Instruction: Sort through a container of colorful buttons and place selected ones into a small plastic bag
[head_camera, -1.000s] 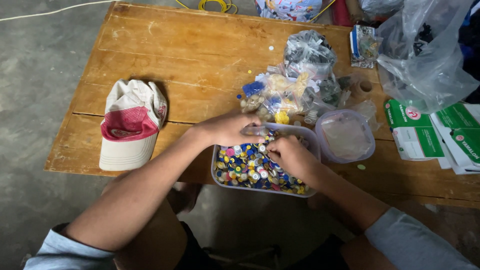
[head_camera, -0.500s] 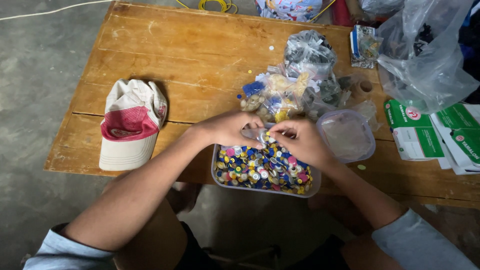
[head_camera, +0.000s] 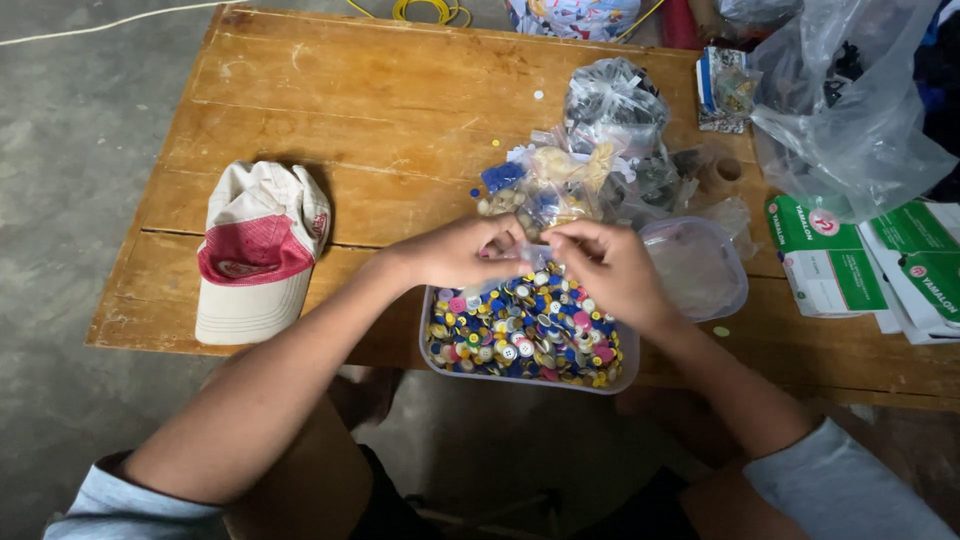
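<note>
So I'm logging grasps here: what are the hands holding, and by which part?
Both the left hand and right hand pinch something small at their fingertips above the tub of buttons; what it is cannot be told.

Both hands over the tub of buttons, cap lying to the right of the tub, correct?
Not quite. In the head view the cap lies left of the tub of buttons, not right. The left hand and right hand are indeed over it.

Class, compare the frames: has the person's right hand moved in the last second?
Yes. The right hand has risen from the button container's right side toward its far rim, meeting the left hand there.
</note>
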